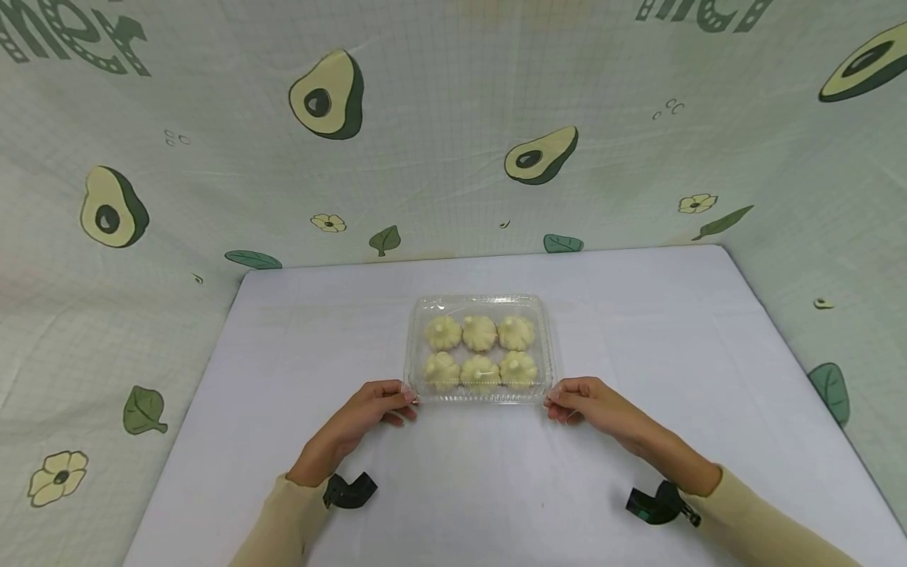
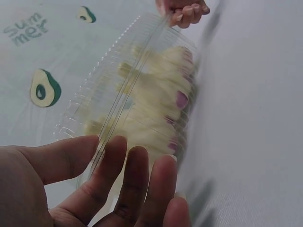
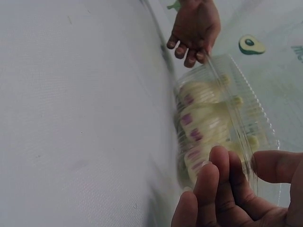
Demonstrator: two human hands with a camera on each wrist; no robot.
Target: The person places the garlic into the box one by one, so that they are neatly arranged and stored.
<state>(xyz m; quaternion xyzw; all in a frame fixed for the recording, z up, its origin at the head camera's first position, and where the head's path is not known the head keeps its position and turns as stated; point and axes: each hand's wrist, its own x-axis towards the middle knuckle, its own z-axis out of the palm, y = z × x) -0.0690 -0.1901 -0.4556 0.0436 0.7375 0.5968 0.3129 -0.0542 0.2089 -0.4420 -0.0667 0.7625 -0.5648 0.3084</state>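
Observation:
A clear plastic clamshell box (image 1: pixel 482 398) with its lid down lies on the white table. Inside are several pale garlic bulbs (image 1: pixel 479 334) in two rows, purple marks on their sides in both wrist views. My left hand (image 1: pixel 375 407) pinches the rim at the box's near left corner between thumb and index finger. At the near right corner my right hand (image 1: pixel 583 403) pinches the rim the same way. In the left wrist view the thumb and fingers (image 2: pixel 116 156) meet at the rim seam; the other fingers spread loosely below it.
White cloth covers the table (image 1: pixel 482 488). A pale curtain (image 1: pixel 439 157) printed with avocados and leaves rises behind it and along both sides. Black wrist mounts (image 1: pixel 349 490) sit under each forearm near the beige sleeves (image 1: pixel 283 524).

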